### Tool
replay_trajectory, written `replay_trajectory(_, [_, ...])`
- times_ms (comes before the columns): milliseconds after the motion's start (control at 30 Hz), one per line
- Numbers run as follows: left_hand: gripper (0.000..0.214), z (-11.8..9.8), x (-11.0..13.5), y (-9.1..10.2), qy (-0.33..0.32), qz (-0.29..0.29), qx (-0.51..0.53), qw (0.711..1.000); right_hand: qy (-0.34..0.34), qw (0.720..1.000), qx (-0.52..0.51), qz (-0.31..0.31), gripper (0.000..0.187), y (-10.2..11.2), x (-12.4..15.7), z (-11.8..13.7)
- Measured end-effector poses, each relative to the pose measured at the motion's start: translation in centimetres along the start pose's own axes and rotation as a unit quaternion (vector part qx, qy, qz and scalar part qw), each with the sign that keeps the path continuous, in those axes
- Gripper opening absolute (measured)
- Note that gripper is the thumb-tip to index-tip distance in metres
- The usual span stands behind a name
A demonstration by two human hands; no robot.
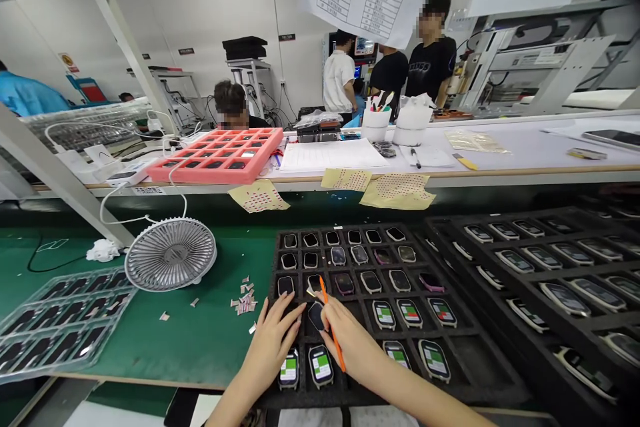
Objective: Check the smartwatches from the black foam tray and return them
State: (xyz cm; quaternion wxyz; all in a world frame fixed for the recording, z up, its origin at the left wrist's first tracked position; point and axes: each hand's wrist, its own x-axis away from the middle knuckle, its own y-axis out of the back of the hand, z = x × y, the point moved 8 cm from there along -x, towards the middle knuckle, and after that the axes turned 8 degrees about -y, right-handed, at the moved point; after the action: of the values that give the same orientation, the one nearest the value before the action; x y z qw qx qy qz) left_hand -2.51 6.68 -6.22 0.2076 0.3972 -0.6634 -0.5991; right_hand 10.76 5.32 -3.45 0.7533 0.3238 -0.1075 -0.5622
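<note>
A black compartment tray point(450, 353) of small watch-like screen units lies before me on the green mat. My left hand point(273, 340) rests on the tray's left side with its fingers spread, fingertips beside a dark unit point(316, 315). My right hand point(350, 340) is closed on an orange tweezer-like tool point(331, 327) whose tip points at that unit. Several units nearest me show green and red labels point(321, 365); those farther back are dark.
A second black tray point(550, 273) of units sits to the right. A small white fan point(171, 254), paper scraps point(245, 300) and clear plastic trays point(60, 323) lie left. A pink tray point(220, 153), cups and papers are on the shelf behind. Several people stand or sit beyond.
</note>
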Motion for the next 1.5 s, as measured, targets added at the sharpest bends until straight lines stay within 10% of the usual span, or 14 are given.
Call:
replay_trajectory(200, [0.049,-1.3,-1.2,-0.5,0.008,0.020,-0.083,0.996,0.050,0.989,0.111,0.079,0.023,1.7,4.7,1.9])
replay_trajectory(533, [0.051,0.3,-1.7,-1.5,-0.031,0.053,-0.035,0.998,0.107,0.953,0.264,-0.104,0.024,5.1,11.4,-3.7])
replay_trajectory(900, [0.029,-1.4,-6.1,1.4,-0.002,-0.025,-0.048,0.999,0.078,0.979,0.166,-0.093,0.022,4.1,7.8,-4.4])
replay_trajectory(1200, [0.037,-0.9,-8.6,1.8,-0.108,0.175,0.025,0.978,-0.137,0.953,0.138,-0.231,0.028,11.2,5.6,-9.4])
replay_trajectory(1500, [0.031,-11.1,-14.3,-0.2,-0.191,0.111,-0.006,0.975,-0.203,0.949,0.126,-0.206,0.022,12.3,2.4,-12.1])
